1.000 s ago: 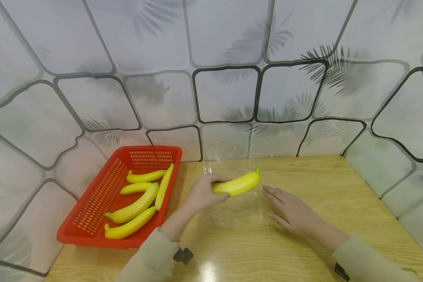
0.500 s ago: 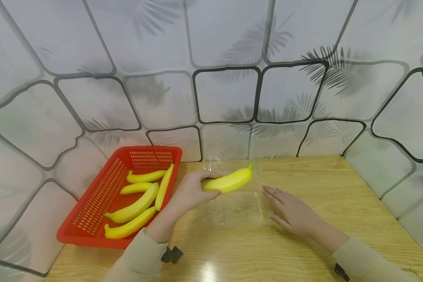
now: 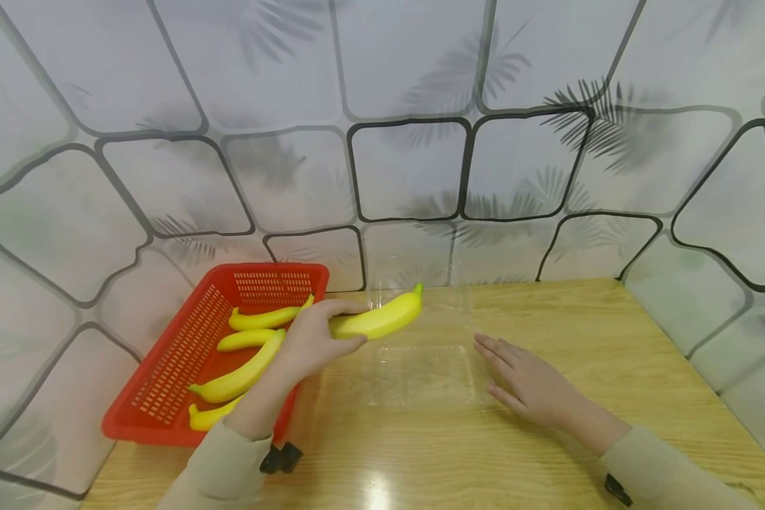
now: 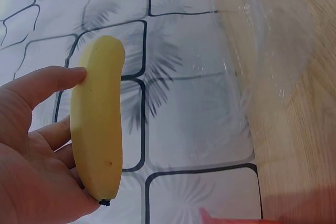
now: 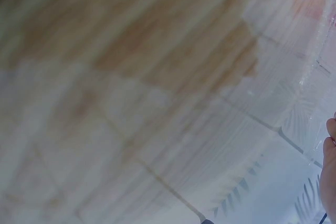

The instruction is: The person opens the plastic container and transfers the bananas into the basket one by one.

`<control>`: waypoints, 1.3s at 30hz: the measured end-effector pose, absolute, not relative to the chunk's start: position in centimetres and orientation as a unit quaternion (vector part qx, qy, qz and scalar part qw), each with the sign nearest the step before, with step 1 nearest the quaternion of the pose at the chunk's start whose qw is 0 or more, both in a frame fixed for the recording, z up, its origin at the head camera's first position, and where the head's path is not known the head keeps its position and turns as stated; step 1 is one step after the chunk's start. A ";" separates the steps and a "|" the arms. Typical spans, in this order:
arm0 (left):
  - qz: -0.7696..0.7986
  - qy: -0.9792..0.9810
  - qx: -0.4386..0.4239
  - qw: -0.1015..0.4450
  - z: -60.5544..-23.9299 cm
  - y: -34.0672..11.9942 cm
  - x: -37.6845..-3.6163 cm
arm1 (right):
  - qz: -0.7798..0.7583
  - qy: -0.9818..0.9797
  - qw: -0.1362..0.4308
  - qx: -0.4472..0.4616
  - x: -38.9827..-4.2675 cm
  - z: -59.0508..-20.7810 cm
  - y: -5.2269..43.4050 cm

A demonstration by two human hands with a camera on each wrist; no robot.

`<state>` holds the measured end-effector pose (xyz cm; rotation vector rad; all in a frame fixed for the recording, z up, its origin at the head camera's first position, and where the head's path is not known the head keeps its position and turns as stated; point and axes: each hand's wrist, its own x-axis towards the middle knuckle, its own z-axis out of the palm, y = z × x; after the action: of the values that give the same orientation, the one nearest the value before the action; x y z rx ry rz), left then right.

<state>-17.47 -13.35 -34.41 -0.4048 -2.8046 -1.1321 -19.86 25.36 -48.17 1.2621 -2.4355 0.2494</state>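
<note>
Left hand [image 3: 306, 343] holds a banana [image 3: 377, 320] in its grip; right hand [image 3: 530, 386] lies flat, fingers relaxed, beside a hard-to-see clear tray [image 3: 421, 368].

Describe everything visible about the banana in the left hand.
The banana is plain yellow, smooth and matte, looking like plastic or rubber, with a greenish stem tip pointing up and to the right and a small dark tip at the other end. The left hand grips it round its lower half, thumb on one side, fingers on the other. It is held in the air, tilted, between the red basket and the clear plastic tray, touching neither.
</note>
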 end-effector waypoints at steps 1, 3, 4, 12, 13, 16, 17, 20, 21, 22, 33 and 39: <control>-0.372 -0.919 -0.125 0.039 -34.4 -13.6 -17.4 | 0.089 -0.868 0.192 0.450 -19.9 -48.2 25.4; -0.375 -0.920 -0.111 0.030 -34.2 -14.0 -17.3 | 0.089 -0.868 0.192 0.450 -19.9 -48.2 25.4; -0.375 -0.921 -0.104 0.027 -34.2 -14.2 -17.3 | 0.090 -0.867 0.191 0.451 -19.9 -48.2 25.4; -0.372 -0.925 -0.068 0.019 -33.7 -15.8 -16.9 | 0.091 -0.868 0.193 0.449 -19.9 -48.4 25.4; -0.373 -0.925 -0.065 0.016 -33.6 -16.0 -16.8 | 0.092 -0.868 0.193 0.448 -19.9 -48.4 25.4; -0.374 -0.926 -0.058 0.012 -33.4 -16.7 -16.7 | 0.096 -0.868 0.191 0.448 -19.9 -48.4 25.4; -0.374 -0.926 -0.057 0.012 -33.3 -16.9 -16.7 | 0.097 -0.868 0.190 0.448 -19.9 -48.4 25.4; -0.371 -0.927 -0.047 0.011 -33.0 -17.6 -16.6 | 0.098 -0.867 0.190 0.451 -19.9 -48.3 25.4; -0.371 -0.928 -0.044 0.010 -32.9 -17.8 -16.6 | 0.098 -0.866 0.192 0.452 -19.9 -48.3 25.4; -0.370 -0.928 -0.040 0.008 -32.8 -18.1 -16.5 | 0.097 -0.865 0.194 0.453 -19.9 -48.3 25.4; -0.348 -0.937 -0.016 0.008 -32.6 -21.3 -15.9 | 0.092 -0.862 0.200 0.456 -20.0 -48.4 25.6; -0.346 -0.938 0.004 0.006 -32.8 -23.0 -15.6 | 0.089 -0.861 0.204 0.457 -20.0 -48.4 25.6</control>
<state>-15.58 -23.02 -32.79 0.0140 -2.9370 -1.0835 -19.97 25.55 -48.42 1.2736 -2.4019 0.2474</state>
